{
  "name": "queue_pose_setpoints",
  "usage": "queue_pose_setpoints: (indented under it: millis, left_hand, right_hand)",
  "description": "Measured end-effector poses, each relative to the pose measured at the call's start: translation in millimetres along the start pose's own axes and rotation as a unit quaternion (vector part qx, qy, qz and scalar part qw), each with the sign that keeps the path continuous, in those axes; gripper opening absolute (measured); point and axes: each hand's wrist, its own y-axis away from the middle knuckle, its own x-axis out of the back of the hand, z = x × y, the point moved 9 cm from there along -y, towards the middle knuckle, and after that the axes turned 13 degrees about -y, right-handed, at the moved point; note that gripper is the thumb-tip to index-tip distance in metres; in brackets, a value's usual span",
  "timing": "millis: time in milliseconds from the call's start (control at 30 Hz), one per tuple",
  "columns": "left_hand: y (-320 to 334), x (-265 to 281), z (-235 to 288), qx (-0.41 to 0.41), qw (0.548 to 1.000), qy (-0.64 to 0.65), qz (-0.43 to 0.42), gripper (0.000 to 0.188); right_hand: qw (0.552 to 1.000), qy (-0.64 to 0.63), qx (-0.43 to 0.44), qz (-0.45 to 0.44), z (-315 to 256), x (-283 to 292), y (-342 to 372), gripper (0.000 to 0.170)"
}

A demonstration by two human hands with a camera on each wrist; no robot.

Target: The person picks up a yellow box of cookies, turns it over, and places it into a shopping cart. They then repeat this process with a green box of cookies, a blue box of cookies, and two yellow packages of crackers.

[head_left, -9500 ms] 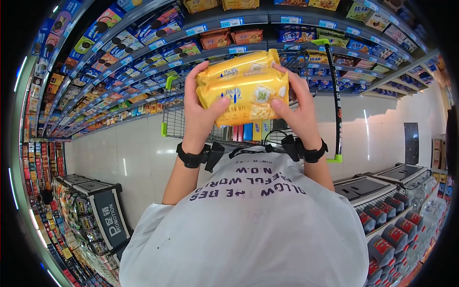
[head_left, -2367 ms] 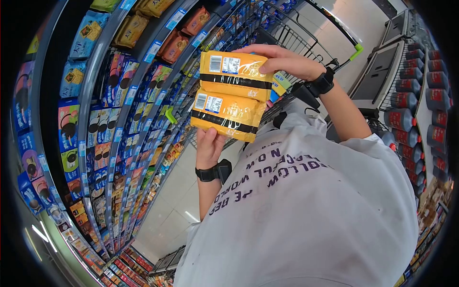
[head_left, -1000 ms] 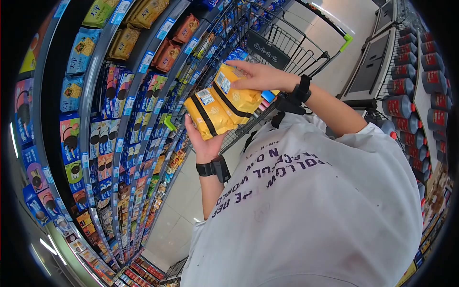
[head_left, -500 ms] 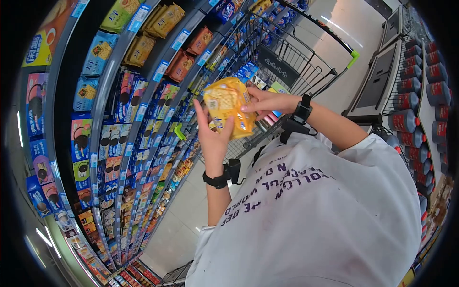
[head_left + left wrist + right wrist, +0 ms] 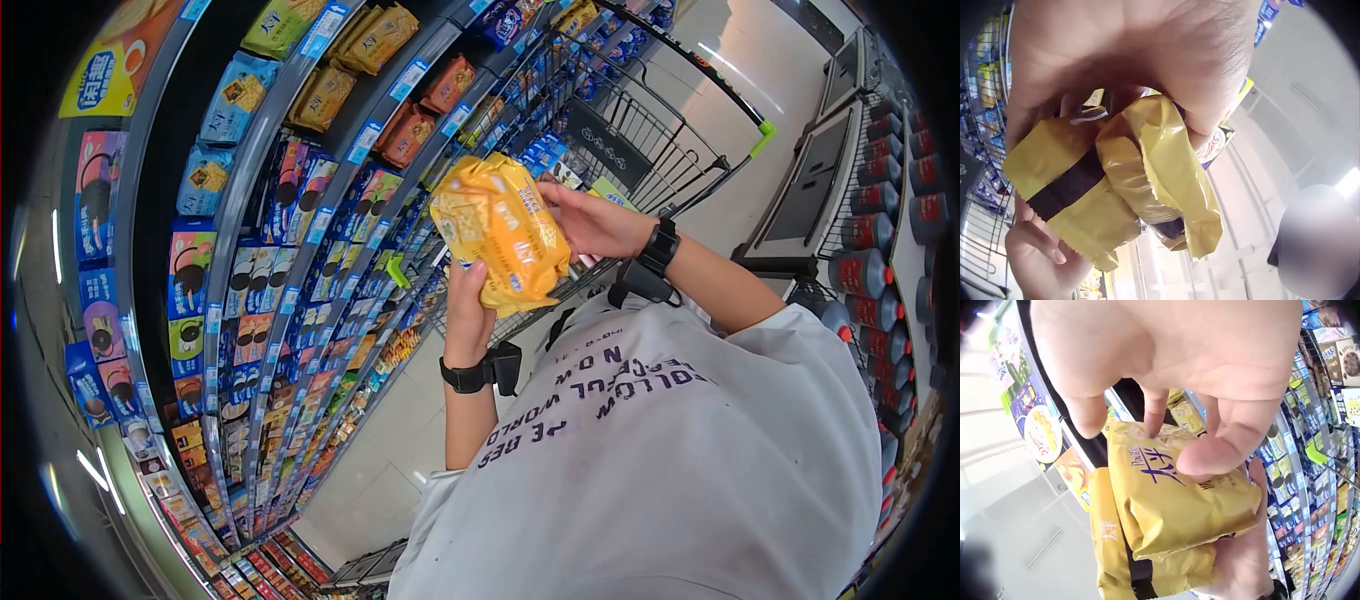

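Note:
Both hands hold two yellow packs of crackers in front of the chest. In the head view the front pack of crackers (image 5: pixel 505 235) shows its printed face, tilted, and mostly covers the other one. My left hand (image 5: pixel 470 315) grips the packs from the near left side, thumb up along the edge. From the right, my right hand (image 5: pixel 598 222) holds the far end. The right wrist view shows its thumb (image 5: pixel 1210 456) over the printed face, with the second pack of crackers (image 5: pixel 1107 550) beneath. Crimped wrapper ends and a dark band show on a pack (image 5: pixel 1079 194) in the left wrist view.
A wire shopping cart (image 5: pixel 640 140) with some boxed goods stands just beyond the hands. Shelves of biscuits run along the left, with brown cracker packs (image 5: pixel 378 40) and red-brown packs (image 5: pixel 405 135). At right a rack holds large dark bottles (image 5: pixel 862 272).
Earlier the packs were side by side with barcoded backs up. They have since been turned and stacked, printed face up. In the last half second the hands shifted slightly right in view.

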Motion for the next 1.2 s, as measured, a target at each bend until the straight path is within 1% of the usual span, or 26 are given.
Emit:
queue_pose_setpoints:
  millis: [33,67,100,133,167,200,233,300,333,367,433,467,500,533,567,600,633,667,733,833,900,1000,1067,1133,1167,1200]
  left_hand:
    - [-1,6,-5,-0.001,1.0,0.001,0.002,0.052]
    - [-3,11,-12,0.002,0.999,0.036,0.001,0.053]
    - [-5,15,-18,0.005,0.997,0.071,0.0,0.054]
    - [-6,17,-21,0.006,0.997,0.072,-0.001,0.054]
    - [-6,19,-28,0.023,0.994,0.107,0.005,0.055]
    - [-6,21,-33,0.04,0.989,0.141,0.012,0.056]
    - [-6,21,-32,0.04,0.989,0.143,0.013,0.056]
    - [-6,21,-31,0.049,0.985,0.164,0.015,0.055]
    - [-8,22,-31,0.042,0.983,0.181,0.01,0.054]
    - [-9,21,-29,0.042,0.982,0.182,0.011,0.054]
    - [-11,21,-24,0.032,0.985,0.166,0.025,0.05]
    - [-12,22,-25,0.031,0.985,0.166,0.025,0.05]
    - [-12,29,-26,0.023,0.987,0.152,0.049,0.047]
    - [-11,34,-26,0.014,0.988,0.137,0.073,0.046]
    - [-11,34,-25,0.013,0.987,0.139,0.074,0.046]
    - [-9,40,-16,-0.017,0.992,0.051,0.112,0.047]
    - [-6,45,-8,-0.044,0.987,-0.036,0.149,0.048]
    - [-6,53,-9,-0.05,0.982,-0.045,0.177,0.064]
    - [-5,55,-10,-0.042,0.981,-0.062,0.18,0.065]
    - [-5,55,-12,-0.03,0.979,-0.091,0.178,0.064]
    - [-5,57,-13,-0.026,0.979,-0.101,0.175,0.063]
    - [-6,61,-19,-0.023,0.982,-0.08,0.169,0.06]
    - [-8,64,-23,-0.038,0.987,-0.037,0.149,0.059]
    - [-11,68,-28,-0.027,0.988,-0.048,0.144,0.058]
    - [-12,68,-31,-0.016,0.989,-0.059,0.137,0.057]
    - [-12,68,-29,-0.014,0.989,-0.057,0.138,0.057]
  right_hand:
    - [1.0,-0.005,-0.004,-0.004,-1,-5,1,0.052]
    - [0.998,0.056,0.02,0.025,-2,-3,-1,0.046]
    - [0.998,0.057,0.02,0.026,-2,-2,-4,0.046]
    - [0.994,0.103,0.034,0.025,-3,0,-5,0.044]
    - [0.987,0.149,0.048,0.025,-4,0,-7,0.044]
    - [0.986,0.15,0.062,0.034,-7,-10,-7,0.047]
    - [0.986,0.15,0.06,0.036,-7,-10,-8,0.047]
    - [0.962,0.242,0.114,0.055,-19,-12,-10,0.052]
    - [0.964,0.228,0.104,0.084,-21,-10,-10,0.05]
    - [0.964,0.229,0.103,0.084,-22,-16,-10,0.05]
    - [0.911,0.345,0.138,0.178,-38,-23,-2,0.058]
    - [0.911,0.346,0.137,0.178,-39,-22,-2,0.058]
    - [0.826,0.489,0.195,0.201,-54,-26,3,0.064]
    - [0.715,0.617,0.247,0.217,-65,-37,8,0.07]
    - [0.714,0.619,0.246,0.216,-65,-38,9,0.07]
    - [0.69,0.635,0.263,0.228,-68,-45,14,0.072]
    - [0.665,0.65,0.279,0.24,-71,-51,18,0.075]
    - [0.665,0.651,0.276,0.239,-70,-52,19,0.075]
    - [0.634,0.681,0.289,0.225,-70,-60,21,0.08]
    - [0.623,0.694,0.275,0.233,-67,-56,20,0.084]
    - [0.628,0.688,0.277,0.236,-67,-53,19,0.085]
    - [0.628,0.686,0.283,0.234,-68,-48,17,0.087]
    - [0.626,0.688,0.287,0.229,-68,-49,17,0.088]
    - [0.612,0.707,0.276,0.225,-68,-54,17,0.088]
    - [0.613,0.707,0.274,0.224,-70,-57,17,0.088]
    - [0.589,0.73,0.297,0.18,-68,-71,16,0.088]
